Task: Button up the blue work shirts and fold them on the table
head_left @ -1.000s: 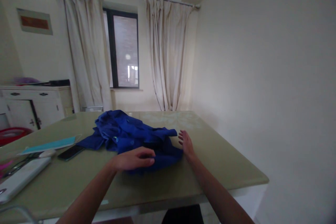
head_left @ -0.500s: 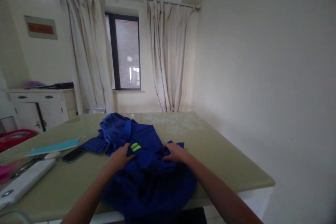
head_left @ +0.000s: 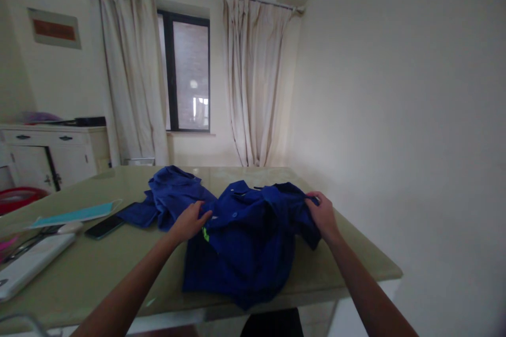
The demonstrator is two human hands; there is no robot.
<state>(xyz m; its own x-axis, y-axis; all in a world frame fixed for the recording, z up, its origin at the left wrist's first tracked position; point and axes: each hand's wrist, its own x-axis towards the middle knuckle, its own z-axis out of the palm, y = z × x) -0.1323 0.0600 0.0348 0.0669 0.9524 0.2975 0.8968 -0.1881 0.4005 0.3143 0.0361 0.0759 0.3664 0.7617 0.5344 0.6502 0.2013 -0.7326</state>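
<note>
A blue work jacket (head_left: 249,237) with a collar and a button lies rumpled at the table's front, its lower part at the near edge. My left hand (head_left: 192,221) pinches its left side, just above a yellow-green stripe. Out to the right, my right hand (head_left: 322,216) is closed on the jacket's right end, which is lifted a little. Behind my left hand, more blue cloth (head_left: 174,195) lies bunched; whether it is a separate garment I cannot tell.
On the table (head_left: 356,253), to the left, lie a dark phone (head_left: 105,226), a light-blue face mask (head_left: 75,215), a white power strip-like object (head_left: 37,263) and scissors (head_left: 29,245). A wall (head_left: 415,142) borders the right side. A black seat (head_left: 272,324) shows below the edge.
My hands have moved apart, the right one outward to the right, spreading the jacket wider. The jacket has shifted right, away from the bunched cloth behind. The view has shifted slightly.
</note>
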